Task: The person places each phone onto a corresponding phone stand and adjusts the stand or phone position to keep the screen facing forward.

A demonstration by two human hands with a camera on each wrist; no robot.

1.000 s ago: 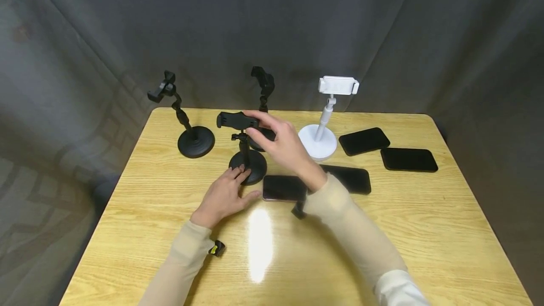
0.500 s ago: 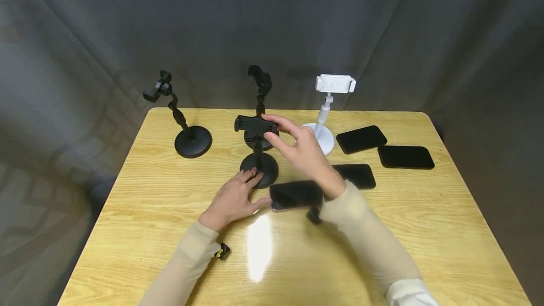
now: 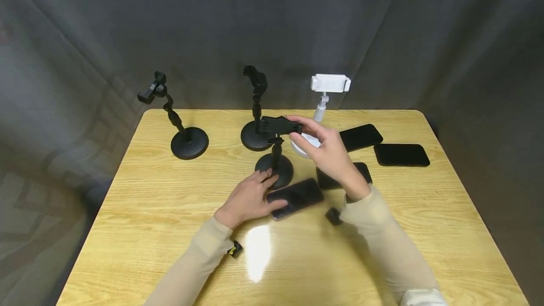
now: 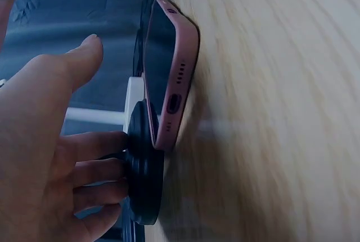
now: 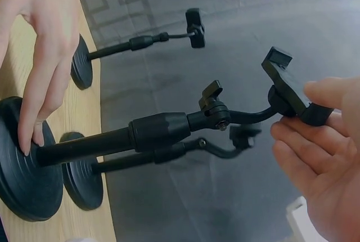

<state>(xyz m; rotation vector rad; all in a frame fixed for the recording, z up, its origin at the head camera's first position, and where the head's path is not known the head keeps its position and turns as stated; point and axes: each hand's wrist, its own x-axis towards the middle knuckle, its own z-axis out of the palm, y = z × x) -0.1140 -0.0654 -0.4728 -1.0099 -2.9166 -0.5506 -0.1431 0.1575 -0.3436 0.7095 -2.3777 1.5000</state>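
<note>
A black phone stand [image 3: 276, 155] with a round base stands upright near the table's middle. Its clamp [image 5: 292, 90] is held at one end by my right hand [image 3: 333, 155], thumb on one side and fingers on the other. My left hand [image 3: 248, 199] rests its fairly straight fingertips on the base [image 5: 28, 180], beside the pole. Right against that base lies a pink-edged phone [image 4: 180, 79], screen up and slanted; in the head view my left thumb overlaps its near corner.
Two more black phone stands [image 3: 189, 143] [image 3: 255, 136] stand behind, to the left and middle. A white phone stand [image 3: 330, 83] is partly hidden by my right hand. Several black phones lie to the right, including a far one [image 3: 361, 137], an outer one [image 3: 401, 155] and one under my right wrist [image 3: 363, 171].
Both hands have moved the black phone stand rightward across the table. The pink-edged phone beside its base has shifted and turned from level to slanted. The view has drifted slightly.
</note>
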